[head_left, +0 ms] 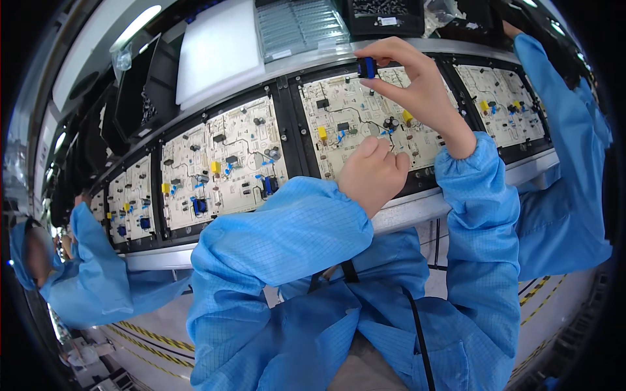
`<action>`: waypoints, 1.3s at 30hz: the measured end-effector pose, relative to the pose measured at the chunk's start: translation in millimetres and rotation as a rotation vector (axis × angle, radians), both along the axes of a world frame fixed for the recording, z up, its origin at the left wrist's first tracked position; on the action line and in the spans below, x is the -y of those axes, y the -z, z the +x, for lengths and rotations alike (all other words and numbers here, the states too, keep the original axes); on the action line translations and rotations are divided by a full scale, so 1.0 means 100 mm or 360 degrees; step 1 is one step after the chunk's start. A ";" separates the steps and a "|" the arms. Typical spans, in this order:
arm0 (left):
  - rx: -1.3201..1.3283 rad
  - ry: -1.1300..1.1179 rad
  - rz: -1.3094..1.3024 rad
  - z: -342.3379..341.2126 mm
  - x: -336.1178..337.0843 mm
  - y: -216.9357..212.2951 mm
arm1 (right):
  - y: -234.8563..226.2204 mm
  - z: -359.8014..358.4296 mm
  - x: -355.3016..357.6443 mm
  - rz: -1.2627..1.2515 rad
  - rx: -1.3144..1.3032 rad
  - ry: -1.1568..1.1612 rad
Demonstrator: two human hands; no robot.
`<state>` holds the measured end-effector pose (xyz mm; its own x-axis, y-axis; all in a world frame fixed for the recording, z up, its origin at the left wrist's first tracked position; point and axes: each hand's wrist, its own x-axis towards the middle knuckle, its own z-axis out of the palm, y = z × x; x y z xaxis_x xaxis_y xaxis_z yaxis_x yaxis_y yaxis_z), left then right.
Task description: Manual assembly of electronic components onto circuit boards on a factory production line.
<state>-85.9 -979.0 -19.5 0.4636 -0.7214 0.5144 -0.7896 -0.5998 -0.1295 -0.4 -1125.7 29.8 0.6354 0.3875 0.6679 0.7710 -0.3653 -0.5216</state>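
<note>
Blue-and-black block (pixel 368 67) is up in the air above the back edge of the middle board (pixel 427 140). Right hand (pixel 418 83) has it pinched between thumb and fingertips. Left hand (pixel 375 171) is half curled over the front part of the same board; can't tell if it's holding anything or touching the board, fingers hide it.

Step in hand, my read: part picked, being carried or checked, not seated. The left board (pixel 241 127) has two similar blue blocks, (pixel 199 206) and (pixel 269 186), near its front edge. None visible on the middle board, but the left hand and forearm cover some of that strip.

Next move probably calls for bringing the block down to the front strip, turning it to suit its slot, left hand out of the way or guiding. Pin side isn't readable from here.

Around it: black frame (pixel 297 130) holds the boards, silver worktop edge (pixel 417 212) in front. Behind: white sheet (pixel 218 52), clear plastic trays (pixel 303 29), black bin (pixel 385 26) of small parts. Blue-sleeved co-workers (pixel 98 260) (pixel 561 156) either side.
</note>
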 end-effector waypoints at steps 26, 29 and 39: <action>-0.0089 -0.1224 -0.0858 2.22 -4.21 -0.43 | 0.06 -0.60 0.55 -0.0022 -0.1097 -0.0051; -0.0856 -0.1288 -0.1031 2.60 -4.95 0.00 | -0.01 -0.67 0.48 -0.0230 -0.1167 0.0020; -0.0909 -0.1505 -0.0069 3.17 -4.83 0.39 | -0.03 -0.68 0.29 -0.0867 -0.0819 0.0153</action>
<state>230.6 -496.0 -58.6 0.9959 0.0629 0.0655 0.0529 -0.9882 0.1437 -68.3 -1154.5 32.7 0.8630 0.5051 0.0073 0.4305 -0.7279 -0.5338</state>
